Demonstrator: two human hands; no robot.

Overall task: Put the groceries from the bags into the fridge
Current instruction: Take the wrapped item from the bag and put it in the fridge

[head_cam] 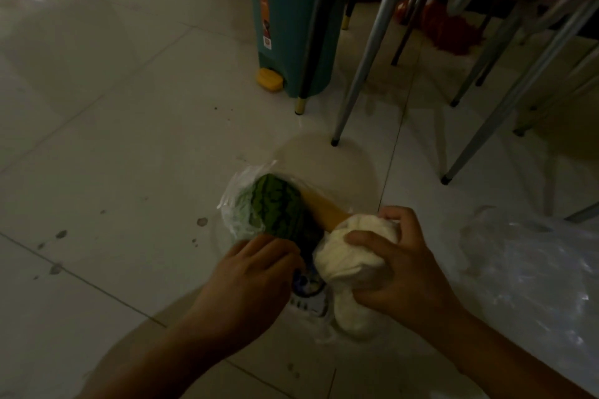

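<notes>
Fingers [363, 238] of right hand [398, 266] clamped on white bundle [353, 256]; left hand [256, 269] fingers curled into clear bag [236, 204], watermelon [275, 207] just beyond, on floor [129, 139].

A clear plastic bag [236, 204] sits open on the pale tiled floor, and in it lies a green striped watermelon piece [275, 207], tilted with its rind upward. Just beside the melon on the right a yellow-orange piece [327, 214] slants down into the bag. At the near right edge sits a soft white bundle in thin plastic [353, 259], touching the yellow piece's lower end.
</notes>
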